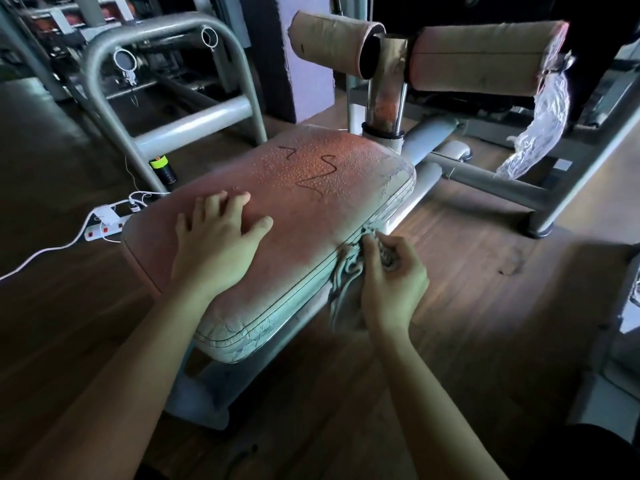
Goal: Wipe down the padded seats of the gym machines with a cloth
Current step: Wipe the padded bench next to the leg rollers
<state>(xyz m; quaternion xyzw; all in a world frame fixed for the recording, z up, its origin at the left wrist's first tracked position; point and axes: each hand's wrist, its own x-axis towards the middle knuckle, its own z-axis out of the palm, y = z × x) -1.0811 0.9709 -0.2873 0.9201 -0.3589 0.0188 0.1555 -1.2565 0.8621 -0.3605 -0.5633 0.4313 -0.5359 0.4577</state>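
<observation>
A worn reddish padded seat [311,188] with cracked grey edges fills the middle of the view; its far half is beaded with droplets and has dark squiggles drawn on it. My left hand [214,244] rests flat on the seat's near left part, fingers spread. My right hand [391,275] grips a bunched grey cloth [346,271] against the seat's right side edge. Part of the cloth hangs down below the seat.
Two padded rollers [474,60] on a steel post [384,102] stand behind the seat, with torn plastic wrap [543,123] hanging at the right. A grey tubular frame [166,74] stands at the left. A power strip [107,223] with white cables lies on the wooden floor.
</observation>
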